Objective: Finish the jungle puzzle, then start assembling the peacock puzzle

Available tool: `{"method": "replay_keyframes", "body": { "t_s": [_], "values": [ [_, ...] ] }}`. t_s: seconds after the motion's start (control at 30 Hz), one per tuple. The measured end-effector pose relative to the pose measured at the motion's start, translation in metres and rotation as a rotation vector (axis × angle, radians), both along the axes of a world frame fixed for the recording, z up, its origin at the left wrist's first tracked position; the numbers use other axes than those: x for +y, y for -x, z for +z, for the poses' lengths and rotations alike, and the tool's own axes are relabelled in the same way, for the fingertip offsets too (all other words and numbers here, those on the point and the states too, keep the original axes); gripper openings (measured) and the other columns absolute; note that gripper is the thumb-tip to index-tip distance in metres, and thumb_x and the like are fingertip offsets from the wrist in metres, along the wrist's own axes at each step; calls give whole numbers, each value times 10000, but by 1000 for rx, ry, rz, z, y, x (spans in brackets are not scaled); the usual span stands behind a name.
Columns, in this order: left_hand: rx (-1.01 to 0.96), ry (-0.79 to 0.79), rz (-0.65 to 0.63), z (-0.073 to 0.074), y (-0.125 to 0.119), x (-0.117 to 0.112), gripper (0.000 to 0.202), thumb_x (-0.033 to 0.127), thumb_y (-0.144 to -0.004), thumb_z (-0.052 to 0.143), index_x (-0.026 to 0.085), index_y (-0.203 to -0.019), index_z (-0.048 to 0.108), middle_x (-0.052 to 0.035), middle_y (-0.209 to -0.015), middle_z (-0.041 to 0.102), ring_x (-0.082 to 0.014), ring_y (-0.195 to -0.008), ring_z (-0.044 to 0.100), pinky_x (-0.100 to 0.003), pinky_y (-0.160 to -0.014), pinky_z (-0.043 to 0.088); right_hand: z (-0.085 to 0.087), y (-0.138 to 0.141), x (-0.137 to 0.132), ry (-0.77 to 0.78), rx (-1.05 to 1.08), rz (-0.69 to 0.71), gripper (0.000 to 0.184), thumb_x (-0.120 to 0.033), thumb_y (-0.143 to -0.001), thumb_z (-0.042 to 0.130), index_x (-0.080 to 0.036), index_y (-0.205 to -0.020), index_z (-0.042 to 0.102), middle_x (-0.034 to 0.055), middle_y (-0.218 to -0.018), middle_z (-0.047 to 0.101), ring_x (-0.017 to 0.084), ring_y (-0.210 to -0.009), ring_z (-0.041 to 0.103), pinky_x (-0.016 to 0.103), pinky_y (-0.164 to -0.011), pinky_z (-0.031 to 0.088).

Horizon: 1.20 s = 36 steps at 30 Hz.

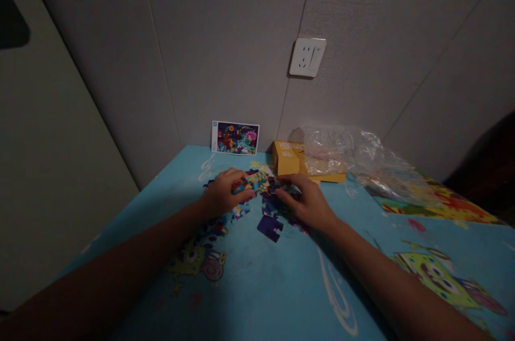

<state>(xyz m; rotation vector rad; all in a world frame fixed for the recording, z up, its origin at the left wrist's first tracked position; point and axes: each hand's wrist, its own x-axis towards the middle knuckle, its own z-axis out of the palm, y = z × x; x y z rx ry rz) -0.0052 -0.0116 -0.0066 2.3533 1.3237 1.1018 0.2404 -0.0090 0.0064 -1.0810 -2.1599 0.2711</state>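
Dark and brightly coloured jigsaw puzzle pieces lie in a loose heap between and beneath my two hands. My left hand point(226, 191) has its fingers and thumb closed around teal, red and yellow puzzle pieces point(257, 181); how many it grips is unclear. Opposite it, my right hand point(309, 202) is bent with thumb and forefinger around a darker puzzle piece point(293, 190), partly hidden by the fingers. Nearer to me, a purple puzzle piece point(270, 227) lies flat, apart from both hands. More pieces are partly covered by my left wrist.
A picture card point(235, 138) with a colourful scene leans on the wall behind the pieces. To its right are a yellow box point(287, 156) and a crumpled clear plastic bag point(341, 148). The blue cartoon tablecloth point(257, 293) covers the table. A socket point(308, 57) is on the wall.
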Motion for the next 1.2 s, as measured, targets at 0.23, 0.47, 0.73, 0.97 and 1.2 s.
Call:
{"method": "replay_keyframes", "body": {
  "t_s": [0.23,0.47,0.73,0.97,1.2],
  "values": [
    [107,-29,-203,1,0,-7,265,240,-797,660,199,-1058,636,-85,-1085,635,-247,-1062,569,-416,-958,402,1,16,-13,112,-95,154,232,-337,-915,542,-177,-781,644,35,-728,645,175,-682,572,287,-644,415],
    [112,-30,-227,4,4,-7,341,164,-829,564,188,-1169,571,-82,-1077,667,-231,-1036,591,-414,-952,421,-1,11,-9,160,-43,108,200,-340,-910,544,-180,-916,664,46,-820,684,179,-708,596,288,-651,431],
    [45,-50,-162,0,1,-3,186,255,-845,627,194,-1020,642,-59,-1019,690,-214,-1003,617,-402,-959,432,3,12,-12,132,-15,133,236,-348,-920,513,-179,-828,650,34,-761,669,172,-682,586,281,-634,438],
    [7,-155,-222,3,2,0,101,217,-833,669,244,-889,748,-45,-1247,638,-238,-1185,493,-450,-1042,373,3,11,-14,174,60,235,224,-324,-928,517,-203,-1023,680,52,-954,713,201,-862,642,330,-799,480],
    [-1,-103,-263,9,1,-4,222,262,-888,573,255,-1027,745,-45,-1328,591,-255,-1256,435,-474,-1082,340,1,12,-14,190,120,239,235,-331,-921,527,-196,-1036,681,56,-929,704,204,-840,639,334,-789,486]
  ]
}}
